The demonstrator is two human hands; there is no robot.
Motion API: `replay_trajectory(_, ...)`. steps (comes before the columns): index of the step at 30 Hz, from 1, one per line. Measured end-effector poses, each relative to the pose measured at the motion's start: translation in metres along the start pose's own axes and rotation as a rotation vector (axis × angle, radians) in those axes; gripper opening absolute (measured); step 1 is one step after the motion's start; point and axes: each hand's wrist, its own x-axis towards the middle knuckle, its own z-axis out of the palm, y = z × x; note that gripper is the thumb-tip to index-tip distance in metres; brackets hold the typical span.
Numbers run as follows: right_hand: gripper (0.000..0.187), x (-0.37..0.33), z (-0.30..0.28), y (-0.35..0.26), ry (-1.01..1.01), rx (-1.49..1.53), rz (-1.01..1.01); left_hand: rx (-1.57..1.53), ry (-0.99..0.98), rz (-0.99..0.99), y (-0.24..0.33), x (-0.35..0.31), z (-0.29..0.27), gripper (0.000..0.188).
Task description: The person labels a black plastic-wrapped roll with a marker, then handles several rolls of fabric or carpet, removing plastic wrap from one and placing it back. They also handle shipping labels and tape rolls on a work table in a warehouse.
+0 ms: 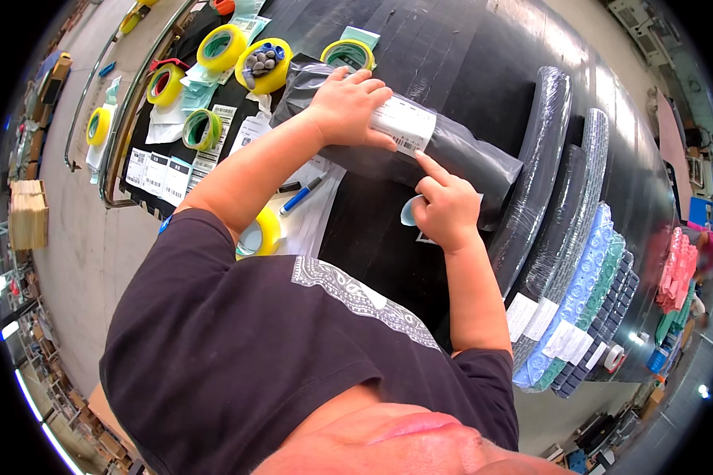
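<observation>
A dark grey plastic-wrapped parcel (459, 150) lies across the black table in front of me. On its upper side sits a white printed label (404, 124). My left hand (352, 107) rests on the parcel and the label's left end, fingers spread and holding nothing. The index finger of my right hand (445, 199) reaches to the label's lower right edge, its other fingers curled in. A pale blue slip (409, 212) shows beside the right thumb; whatever those curled fingers hold is hidden.
Several yellow tape rolls (222, 47) and label sheets (157, 174) cover the left side. A blue marker (303, 195) lies on white paper near my left forearm. On the right are dark film-wrapped rolls (540, 150), blue rolled fabric (570, 293) and pink bundles (676, 269).
</observation>
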Motion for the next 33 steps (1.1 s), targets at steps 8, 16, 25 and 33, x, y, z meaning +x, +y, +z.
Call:
replay_trajectory(8, 0.016, -0.021, -0.002, -0.031, 0.355, 0.57, 0.303, -0.177, 0.38, 0.175, 0.015, -0.015, 0.03, 0.078)
replay_trajectory(16, 0.02, 0.0, 0.013, -0.046, 0.947, 1.476, 1.124, -1.271, 0.198, 0.13, 0.091, -0.117, 0.011, 0.097)
replay_trajectory(25, 0.013, -0.04, -0.019, -0.035, 1.087, 1.264, 0.785, -2.081, -0.185, -0.337, 0.065, -0.146, 0.004, 0.025)
replay_trajectory(33, 0.03, -0.061, -0.09, -0.061, 0.223, 0.359, 0.13, -1.943, -0.058, -0.257, 0.068, -0.162, 0.006, 0.025)
